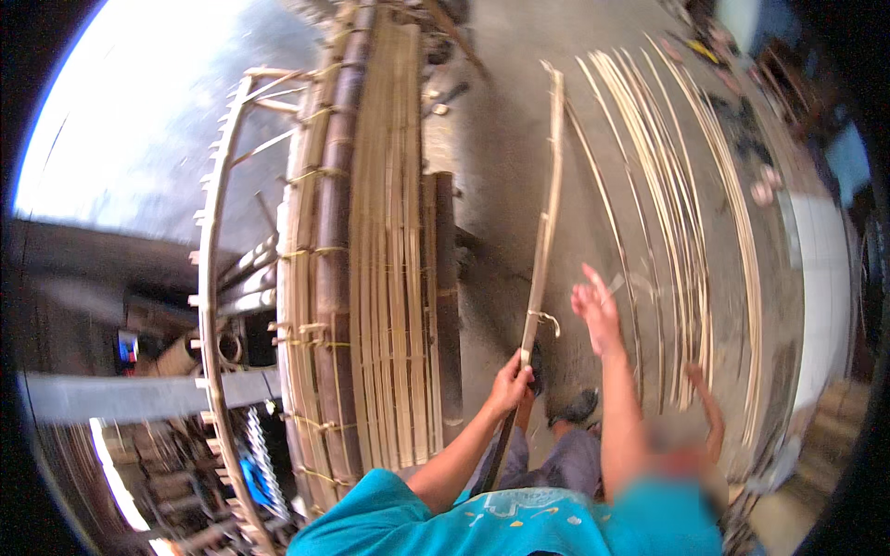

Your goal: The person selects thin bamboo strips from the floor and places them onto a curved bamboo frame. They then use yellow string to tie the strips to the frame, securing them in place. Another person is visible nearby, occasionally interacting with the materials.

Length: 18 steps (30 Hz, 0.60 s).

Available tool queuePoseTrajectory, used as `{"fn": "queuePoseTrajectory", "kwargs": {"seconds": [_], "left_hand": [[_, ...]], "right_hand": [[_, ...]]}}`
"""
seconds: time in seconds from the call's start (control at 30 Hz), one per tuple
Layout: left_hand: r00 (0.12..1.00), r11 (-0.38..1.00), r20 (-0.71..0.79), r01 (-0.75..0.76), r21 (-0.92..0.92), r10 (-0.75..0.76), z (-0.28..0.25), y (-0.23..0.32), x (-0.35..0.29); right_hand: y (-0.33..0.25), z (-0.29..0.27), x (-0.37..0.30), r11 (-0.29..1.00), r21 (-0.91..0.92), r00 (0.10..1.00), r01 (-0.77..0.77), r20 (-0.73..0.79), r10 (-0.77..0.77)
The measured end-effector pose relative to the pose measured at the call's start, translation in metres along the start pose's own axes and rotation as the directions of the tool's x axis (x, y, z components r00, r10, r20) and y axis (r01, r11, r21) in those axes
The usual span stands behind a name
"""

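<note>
My left hand [510, 382] is closed around the lower part of a long split-bamboo strip [540, 255]. The strip rises away from me, leaning slightly right at its far end. A thin pale tie [550, 321] is looped around it just above my grip, with a loose end curling out. My right hand [593, 304] is raised to the right of the strip, apart from it. Its fingers are partly spread and nothing shows in them. To my left lies a bamboo slat bench [394, 232], its slats bound with yellow ties to a thick dark pole [336, 208].
Several long thin bamboo strips [663, 176] lie on the concrete floor to the right. Another person's arm [709, 408] reaches toward them beside me. A pegged bamboo frame [215, 241] stands left of the bench. Stacked bamboo [839, 426] is at the lower right.
</note>
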<state>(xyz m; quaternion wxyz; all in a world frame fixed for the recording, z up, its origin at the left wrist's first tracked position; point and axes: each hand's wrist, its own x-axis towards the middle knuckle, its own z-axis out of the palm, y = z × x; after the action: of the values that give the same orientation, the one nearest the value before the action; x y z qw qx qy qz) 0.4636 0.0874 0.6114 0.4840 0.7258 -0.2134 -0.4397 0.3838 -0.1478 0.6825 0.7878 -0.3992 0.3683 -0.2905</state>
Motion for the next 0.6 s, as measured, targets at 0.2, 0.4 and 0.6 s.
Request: {"fn": "queuePoseTrajectory", "kwargs": {"seconds": [0.2, 0.4, 0.6], "left_hand": [[1.000, 0.985, -0.010, -0.003, -0.171, 0.001, 0.003, 0.061, 0.029], [0.978, 0.949, 0.093, 0.205, -0.239, -0.188, 0.047, 0.085, 0.081], [0.995, 0.995, -0.012, 0.095, 0.038, -0.094, 0.092, 0.038, 0.146]], "right_hand": [[0.125, 0.002, -0.053, 0.815, -0.358, 0.847, -0.455, 0.110, 0.520], [0.134, 0.011, -0.159, 0.752, 0.240, 0.789, -0.615, 0.209, 0.578], [0.182, -0.035, -0.126, 0.918, -0.289, 0.947, -0.274, -0.246, 0.205]]}}
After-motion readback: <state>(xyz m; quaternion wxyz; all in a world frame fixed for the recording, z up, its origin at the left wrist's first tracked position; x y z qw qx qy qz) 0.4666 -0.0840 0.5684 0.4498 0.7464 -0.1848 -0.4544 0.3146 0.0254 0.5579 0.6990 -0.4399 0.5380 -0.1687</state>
